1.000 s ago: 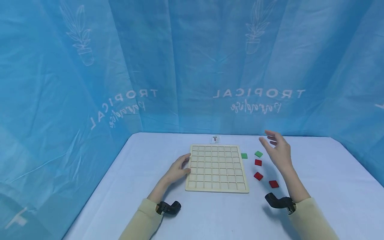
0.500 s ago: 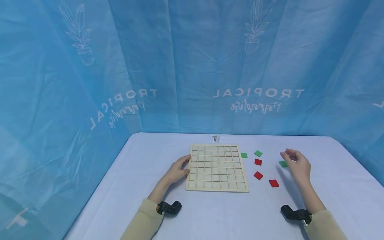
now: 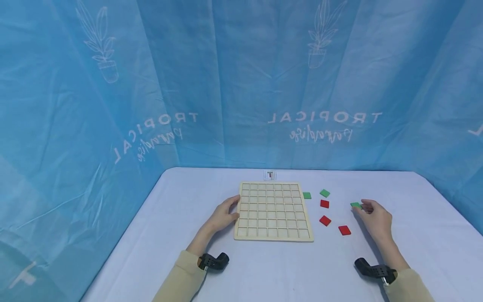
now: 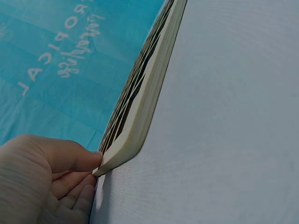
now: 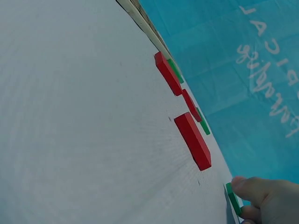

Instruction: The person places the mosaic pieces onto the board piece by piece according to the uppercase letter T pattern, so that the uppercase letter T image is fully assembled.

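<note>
A pale wooden grid board point(image 3: 272, 212) lies flat on the table, its squares bare. My left hand point(image 3: 221, 216) holds the board's left edge, and in the left wrist view the thumb point(image 4: 77, 156) lies against the board's corner with the fingers curled below it. On the right, my right hand point(image 3: 376, 220) pinches a green square tile point(image 3: 356, 205) at table level. The right wrist view has the thumb point(image 5: 250, 187) on one end of that tile and a fingertip at the other.
Between board and right hand lie red tiles point(image 3: 325, 220) point(image 3: 344, 230) point(image 3: 324, 204) and green tiles point(image 3: 325, 193) point(image 3: 307, 195). Behind the board is a small printed grid card point(image 3: 270, 175). A blue curtain point(image 3: 249, 84) stands behind the white table point(image 3: 279, 272).
My right hand has moved right and down from above the red and green tiles to the far-right green tile, its fingers closing on it. The left hand keeps its place on the board.
</note>
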Motion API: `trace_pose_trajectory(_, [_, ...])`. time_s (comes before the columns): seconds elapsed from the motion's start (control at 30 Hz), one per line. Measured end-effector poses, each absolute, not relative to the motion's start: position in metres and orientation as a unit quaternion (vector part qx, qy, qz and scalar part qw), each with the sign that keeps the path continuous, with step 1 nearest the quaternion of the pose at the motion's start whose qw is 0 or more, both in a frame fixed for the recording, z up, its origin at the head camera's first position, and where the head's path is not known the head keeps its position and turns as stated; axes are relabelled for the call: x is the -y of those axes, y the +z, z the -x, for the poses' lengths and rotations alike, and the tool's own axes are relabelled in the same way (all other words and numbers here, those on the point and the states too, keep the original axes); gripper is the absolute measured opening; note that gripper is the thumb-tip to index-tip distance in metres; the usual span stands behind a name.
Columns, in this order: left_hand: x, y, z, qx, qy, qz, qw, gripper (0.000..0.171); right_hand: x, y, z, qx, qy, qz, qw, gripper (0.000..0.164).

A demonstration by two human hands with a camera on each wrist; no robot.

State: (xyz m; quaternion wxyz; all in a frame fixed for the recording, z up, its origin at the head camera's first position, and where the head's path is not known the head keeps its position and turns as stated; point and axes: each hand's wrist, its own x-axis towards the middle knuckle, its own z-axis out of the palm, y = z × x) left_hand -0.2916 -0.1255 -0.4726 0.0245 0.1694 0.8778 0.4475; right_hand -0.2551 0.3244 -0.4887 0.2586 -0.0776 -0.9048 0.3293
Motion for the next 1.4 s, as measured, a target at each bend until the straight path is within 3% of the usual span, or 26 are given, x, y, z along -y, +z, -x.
trace_pose_trajectory(0.5, [0.127, -0.477, 0.292, -0.877, 0.451, -0.167, 0.021, 0.062, -0.325, -0.492, 0.259, 0.916, 0.294, 0.052, 0.268, 0.035])
trace_pose_trajectory(0.8, [0.130, -0.476, 0.290, -0.881, 0.447, -0.152, 0.023, 0.062, -0.319, -0.468, 0.258, 0.900, 0.351, 0.051, 0.253, 0.038])
trace_pose_trajectory(1.1, [0.129, -0.478, 0.290, -0.878, 0.451, -0.160, 0.023, 0.061, -0.340, -0.506, 0.326, 0.889, 0.360, 0.030, 0.281, 0.047])
trace_pose_trajectory(1.3, [0.127, -0.477, 0.291, -0.877, 0.452, -0.160, 0.023, 0.061, -0.301, -0.512, 0.368, 0.878, 0.401, -0.011, 0.262, 0.050])
trace_pose_trajectory(1.4, [0.125, -0.475, 0.292, -0.877, 0.451, -0.161, 0.025, 0.061, -0.270, -0.500, 0.372, 0.874, 0.417, -0.036, 0.245, 0.048])
